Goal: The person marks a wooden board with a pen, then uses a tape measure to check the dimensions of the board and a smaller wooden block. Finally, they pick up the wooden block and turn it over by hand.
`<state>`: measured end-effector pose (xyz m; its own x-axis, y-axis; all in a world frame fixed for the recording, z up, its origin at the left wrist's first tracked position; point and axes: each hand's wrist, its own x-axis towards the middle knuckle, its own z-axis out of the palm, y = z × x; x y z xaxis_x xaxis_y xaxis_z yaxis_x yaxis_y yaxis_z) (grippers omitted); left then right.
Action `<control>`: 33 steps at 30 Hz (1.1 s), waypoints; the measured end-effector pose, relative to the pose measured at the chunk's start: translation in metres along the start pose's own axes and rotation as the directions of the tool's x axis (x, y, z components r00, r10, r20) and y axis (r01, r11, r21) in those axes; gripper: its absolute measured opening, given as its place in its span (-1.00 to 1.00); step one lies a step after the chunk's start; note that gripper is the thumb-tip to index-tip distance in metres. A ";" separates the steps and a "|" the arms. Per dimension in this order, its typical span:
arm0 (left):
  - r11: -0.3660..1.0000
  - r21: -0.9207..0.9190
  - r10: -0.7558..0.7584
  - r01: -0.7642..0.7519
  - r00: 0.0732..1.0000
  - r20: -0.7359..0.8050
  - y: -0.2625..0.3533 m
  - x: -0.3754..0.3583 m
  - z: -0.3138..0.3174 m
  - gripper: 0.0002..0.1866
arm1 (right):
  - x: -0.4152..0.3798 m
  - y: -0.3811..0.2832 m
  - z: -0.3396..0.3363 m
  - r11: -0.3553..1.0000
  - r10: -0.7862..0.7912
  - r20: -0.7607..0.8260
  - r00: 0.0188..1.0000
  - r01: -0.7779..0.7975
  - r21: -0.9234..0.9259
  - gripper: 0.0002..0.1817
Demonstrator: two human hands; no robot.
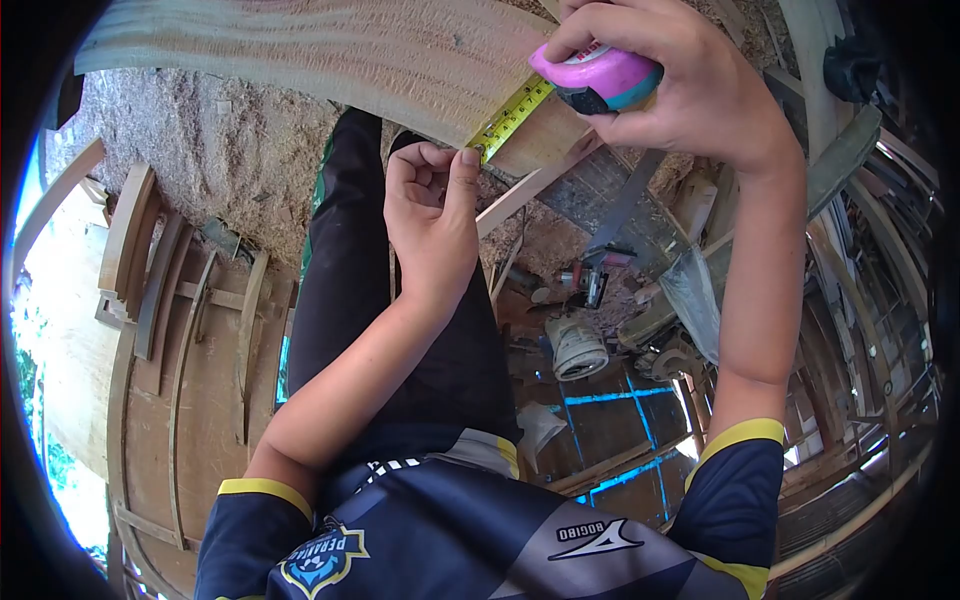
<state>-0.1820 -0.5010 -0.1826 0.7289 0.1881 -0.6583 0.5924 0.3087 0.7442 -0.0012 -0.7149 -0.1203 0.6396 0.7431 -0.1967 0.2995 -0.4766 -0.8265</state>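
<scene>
A pink and teal tape measure is gripped in my right hand, with the fingers wrapped over its case. Its yellow blade is pulled out a short way across a wide, pale wooden board. At the near edge of that board, my left hand pinches the blade's end between thumb and fingertips. The board lies across the top of the view, its surface rough with wavy grain. Part of my right fingers is cut off by the top edge.
Wood shavings cover the ground at left and beneath the board. Curved wooden strips lean at the left. A white bucket-like container and a clear plastic bag lie below the right forearm. Stacked timber fills the right side.
</scene>
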 end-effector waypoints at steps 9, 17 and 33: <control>0.996 -0.054 0.077 -0.076 0.997 0.006 0.000 0.007 -0.003 -0.80 | 0.011 0.015 0.002 0.993 -0.115 -0.021 0.993 0.115 0.008 -0.53; 0.995 -0.026 0.094 -0.094 0.995 0.014 0.002 0.009 -0.003 -0.81 | 0.012 0.019 0.005 0.993 -0.073 -0.027 0.997 0.075 0.097 -0.57; 0.998 0.048 0.038 -0.037 0.999 -0.002 0.002 0.007 0.000 -0.80 | 0.010 -0.008 -0.006 0.995 -0.045 0.009 0.999 0.046 -0.084 -0.64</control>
<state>-0.1759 -0.4995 -0.1858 0.7500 0.2014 -0.6301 0.5804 0.2565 0.7729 0.0069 -0.7069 -0.1123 0.6192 0.7680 -0.1637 0.3868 -0.4798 -0.7876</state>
